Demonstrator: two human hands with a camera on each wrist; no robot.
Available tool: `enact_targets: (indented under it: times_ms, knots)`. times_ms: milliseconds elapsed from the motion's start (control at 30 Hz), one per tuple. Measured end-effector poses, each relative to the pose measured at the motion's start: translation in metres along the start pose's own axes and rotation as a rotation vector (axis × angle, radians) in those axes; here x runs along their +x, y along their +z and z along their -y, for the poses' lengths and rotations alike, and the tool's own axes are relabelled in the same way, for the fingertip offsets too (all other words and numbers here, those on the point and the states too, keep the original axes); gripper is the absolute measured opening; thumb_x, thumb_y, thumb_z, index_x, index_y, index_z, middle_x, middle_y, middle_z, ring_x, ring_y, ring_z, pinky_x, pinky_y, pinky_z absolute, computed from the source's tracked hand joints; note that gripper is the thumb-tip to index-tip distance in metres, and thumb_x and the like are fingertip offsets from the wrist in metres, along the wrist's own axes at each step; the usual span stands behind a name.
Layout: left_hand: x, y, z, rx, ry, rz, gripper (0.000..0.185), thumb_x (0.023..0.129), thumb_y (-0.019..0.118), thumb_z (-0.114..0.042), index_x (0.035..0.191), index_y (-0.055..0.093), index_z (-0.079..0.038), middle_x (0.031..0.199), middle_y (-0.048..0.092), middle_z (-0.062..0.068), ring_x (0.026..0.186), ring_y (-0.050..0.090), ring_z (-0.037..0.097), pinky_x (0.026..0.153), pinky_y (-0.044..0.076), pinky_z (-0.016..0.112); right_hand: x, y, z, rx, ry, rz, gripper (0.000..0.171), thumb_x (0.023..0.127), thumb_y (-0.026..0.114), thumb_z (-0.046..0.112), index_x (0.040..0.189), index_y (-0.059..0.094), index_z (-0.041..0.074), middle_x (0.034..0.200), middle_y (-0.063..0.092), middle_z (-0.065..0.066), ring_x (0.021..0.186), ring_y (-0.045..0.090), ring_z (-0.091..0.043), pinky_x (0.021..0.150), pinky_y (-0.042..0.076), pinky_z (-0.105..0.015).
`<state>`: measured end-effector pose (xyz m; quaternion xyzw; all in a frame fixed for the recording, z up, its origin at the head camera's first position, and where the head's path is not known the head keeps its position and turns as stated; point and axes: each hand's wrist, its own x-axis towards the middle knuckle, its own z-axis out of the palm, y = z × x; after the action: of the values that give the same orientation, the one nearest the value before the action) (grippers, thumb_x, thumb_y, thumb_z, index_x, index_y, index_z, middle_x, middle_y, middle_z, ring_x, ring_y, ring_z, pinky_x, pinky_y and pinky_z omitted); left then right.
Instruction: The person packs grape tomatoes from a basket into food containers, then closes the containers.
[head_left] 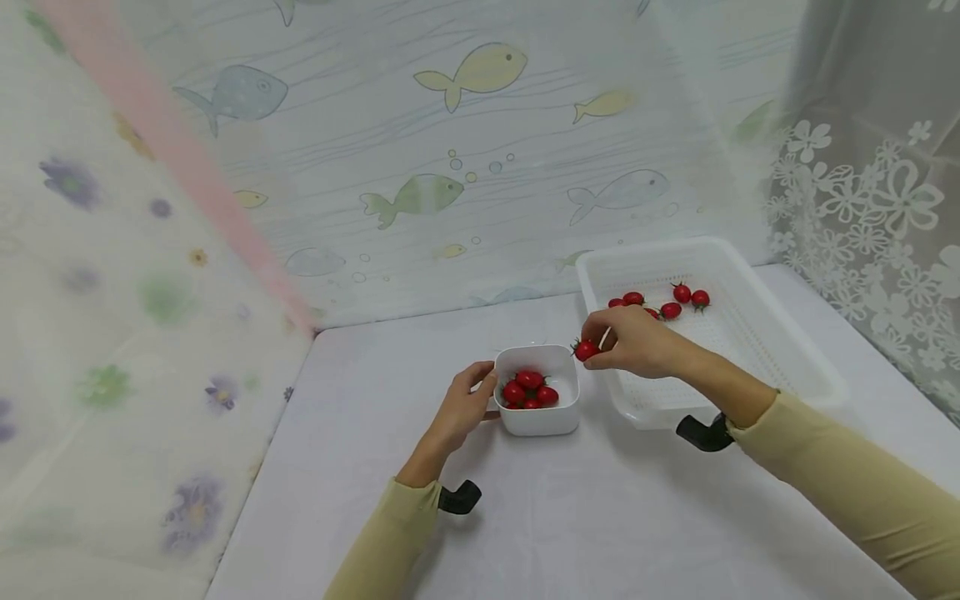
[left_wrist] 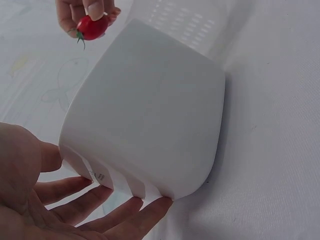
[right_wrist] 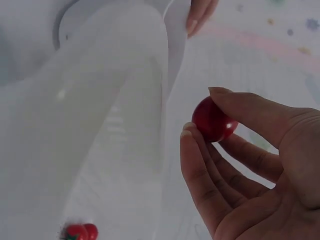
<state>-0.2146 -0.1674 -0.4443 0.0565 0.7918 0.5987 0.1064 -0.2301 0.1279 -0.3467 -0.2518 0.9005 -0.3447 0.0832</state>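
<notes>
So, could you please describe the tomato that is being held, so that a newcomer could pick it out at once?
Start at the small white bowl in the middle of the table, steadied by the left hand. Just off its right rim, the right hand pinches one cherry tomato in its fingertips. It is the only tomato in the air: the others lie in the bowl or in the white basket.

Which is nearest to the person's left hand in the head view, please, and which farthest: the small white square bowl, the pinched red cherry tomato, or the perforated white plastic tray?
1. Small white square bowl: touching the left hand, just to its right.
2. Pinched red cherry tomato: in the right hand, above the bowl's far right corner.
3. Perforated white plastic tray: farthest, at right.
</notes>
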Motion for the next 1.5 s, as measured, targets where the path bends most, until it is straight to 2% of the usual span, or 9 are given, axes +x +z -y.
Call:
enact_targets:
  times_ms: [433, 533, 733, 833, 900, 1000, 1067, 1367, 1500]
  knots:
    - [0.002, -0.002, 0.002, -0.006, -0.004, 0.004, 0.043, 0.11, 0.048, -0.025, 0.148, 0.049, -0.004, 0.156, 0.043, 0.018, 0.133, 0.053, 0.04, 0.087, 0.063, 0.044, 0.018, 0.045, 0.023, 0.024, -0.083, 0.044, 0.018, 0.088, 0.078, 0.004, 0.103, 0.068, 0.002, 0.094, 0.07, -0.006, 0.081, 0.067, -0.02, 0.071, 0.061, -0.029]
    - [0.002, -0.002, 0.002, -0.009, -0.005, 0.006, 0.043, 0.11, 0.048, -0.025, 0.147, 0.05, -0.004, 0.157, 0.043, 0.018, 0.132, 0.054, 0.04, 0.086, 0.063, 0.044, 0.023, 0.057, 0.026, -0.014, -0.088, 0.042, 0.02, 0.087, 0.079, 0.004, 0.103, 0.068, 0.001, 0.094, 0.07, -0.007, 0.08, 0.065, -0.018, 0.072, 0.061, -0.029]
    - [0.002, -0.003, 0.001, -0.015, 0.001, 0.006, 0.042, 0.11, 0.047, -0.024, 0.147, 0.05, -0.004, 0.157, 0.042, 0.018, 0.134, 0.052, 0.042, 0.086, 0.063, 0.045, 0.036, 0.077, 0.026, -0.111, -0.042, 0.034, 0.019, 0.087, 0.08, 0.003, 0.1, 0.066, 0.002, 0.089, 0.068, -0.004, 0.081, 0.059, -0.018, 0.072, 0.057, -0.029]
    - [0.002, -0.003, 0.0, -0.017, -0.002, 0.008, 0.042, 0.111, 0.047, -0.023, 0.147, 0.049, -0.004, 0.157, 0.042, 0.019, 0.135, 0.051, 0.042, 0.086, 0.063, 0.046, 0.04, 0.087, 0.024, -0.163, -0.039, 0.028, 0.022, 0.086, 0.081, 0.003, 0.103, 0.067, 0.002, 0.092, 0.069, -0.003, 0.086, 0.062, -0.019, 0.077, 0.059, -0.033]
    - [0.002, -0.003, 0.0, -0.019, -0.004, 0.011, 0.042, 0.111, 0.047, -0.023, 0.147, 0.049, -0.004, 0.157, 0.042, 0.019, 0.134, 0.051, 0.042, 0.086, 0.063, 0.046, 0.043, 0.092, 0.023, -0.213, -0.054, 0.023, 0.029, 0.085, 0.083, 0.003, 0.11, 0.069, 0.002, 0.097, 0.071, -0.004, 0.092, 0.064, -0.021, 0.083, 0.06, -0.036]
    - [0.001, -0.003, 0.001, -0.024, -0.004, 0.013, 0.042, 0.11, 0.047, -0.023, 0.147, 0.049, -0.003, 0.156, 0.042, 0.019, 0.133, 0.052, 0.041, 0.086, 0.063, 0.045, 0.045, 0.096, 0.021, -0.276, -0.088, 0.015, 0.046, 0.081, 0.085, 0.001, 0.123, 0.067, 0.003, 0.108, 0.073, -0.007, 0.102, 0.066, -0.025, 0.091, 0.06, -0.041]
    - [0.001, -0.002, 0.0, -0.02, -0.002, 0.011, 0.043, 0.11, 0.047, -0.024, 0.148, 0.049, -0.003, 0.157, 0.042, 0.019, 0.133, 0.053, 0.041, 0.086, 0.063, 0.046, 0.045, 0.097, 0.021, -0.304, -0.106, 0.007, 0.049, 0.08, 0.087, 0.002, 0.125, 0.067, 0.003, 0.11, 0.073, -0.008, 0.104, 0.066, -0.026, 0.092, 0.06, -0.041]
    - [0.002, -0.001, 0.0, -0.012, -0.005, 0.006, 0.043, 0.11, 0.047, -0.023, 0.148, 0.048, -0.003, 0.157, 0.042, 0.019, 0.134, 0.052, 0.042, 0.087, 0.062, 0.047, 0.044, 0.095, 0.02, -0.237, -0.233, 0.01, 0.064, 0.077, 0.086, -0.005, 0.135, 0.06, 0.007, 0.121, 0.07, -0.01, 0.113, 0.065, -0.03, 0.1, 0.056, -0.046]
    - [0.002, -0.001, 0.0, -0.01, -0.01, 0.002, 0.043, 0.11, 0.048, -0.024, 0.147, 0.049, -0.003, 0.156, 0.042, 0.019, 0.135, 0.051, 0.042, 0.086, 0.063, 0.046, 0.044, 0.092, 0.02, -0.222, -0.245, 0.043, 0.065, 0.077, 0.085, -0.007, 0.135, 0.06, 0.007, 0.123, 0.069, -0.011, 0.115, 0.064, -0.032, 0.102, 0.056, -0.047]
